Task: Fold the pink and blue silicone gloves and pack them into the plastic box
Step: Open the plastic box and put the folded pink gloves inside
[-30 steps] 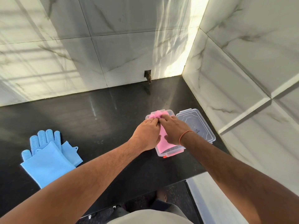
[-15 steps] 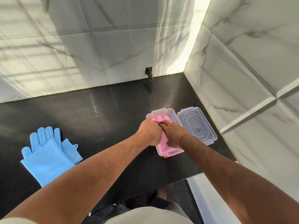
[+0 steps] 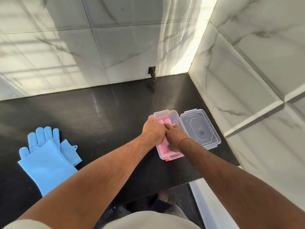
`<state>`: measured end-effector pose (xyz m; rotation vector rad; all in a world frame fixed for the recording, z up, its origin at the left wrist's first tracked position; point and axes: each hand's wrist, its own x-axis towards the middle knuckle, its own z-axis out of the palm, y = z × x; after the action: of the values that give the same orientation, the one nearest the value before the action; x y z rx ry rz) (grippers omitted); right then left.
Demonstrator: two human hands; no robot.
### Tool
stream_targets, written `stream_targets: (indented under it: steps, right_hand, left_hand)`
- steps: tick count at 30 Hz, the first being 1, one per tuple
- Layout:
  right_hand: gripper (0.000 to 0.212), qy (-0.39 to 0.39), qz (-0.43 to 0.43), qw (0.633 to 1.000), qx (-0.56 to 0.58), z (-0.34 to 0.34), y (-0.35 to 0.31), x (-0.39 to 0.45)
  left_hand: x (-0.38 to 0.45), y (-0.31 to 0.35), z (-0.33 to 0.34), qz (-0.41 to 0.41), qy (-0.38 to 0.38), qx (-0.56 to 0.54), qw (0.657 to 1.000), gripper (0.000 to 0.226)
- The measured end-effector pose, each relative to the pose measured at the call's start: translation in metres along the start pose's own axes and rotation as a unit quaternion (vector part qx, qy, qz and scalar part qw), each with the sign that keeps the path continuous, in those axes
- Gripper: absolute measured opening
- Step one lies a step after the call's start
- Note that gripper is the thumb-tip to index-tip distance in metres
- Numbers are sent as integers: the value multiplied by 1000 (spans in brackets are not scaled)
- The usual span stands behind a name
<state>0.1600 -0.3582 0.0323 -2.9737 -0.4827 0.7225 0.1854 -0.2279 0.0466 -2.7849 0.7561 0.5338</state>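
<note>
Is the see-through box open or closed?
Open. The clear plastic box has no cover; its clear lid lies flat beside it.

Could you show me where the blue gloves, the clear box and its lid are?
blue gloves (image 3: 44, 156): head view, on the flat cuff of the top glove.
plastic box (image 3: 173, 115): head view, on its bare far wall.
lid (image 3: 200, 129): head view, on its flat middle panel, right of the box.

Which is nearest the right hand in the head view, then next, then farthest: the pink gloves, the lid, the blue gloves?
1. Pink gloves: in the box, under the right hand.
2. Lid: lying open just right of the box.
3. Blue gloves: far left on the counter.
</note>
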Motion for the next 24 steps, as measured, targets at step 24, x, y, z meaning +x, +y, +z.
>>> stream_targets:
  steps: [24]
  right_hand:
    - [41,238,26,966,98,-31,-12,-27]
  left_hand:
    - [-81,-62,35,12,253,-161,954,59]
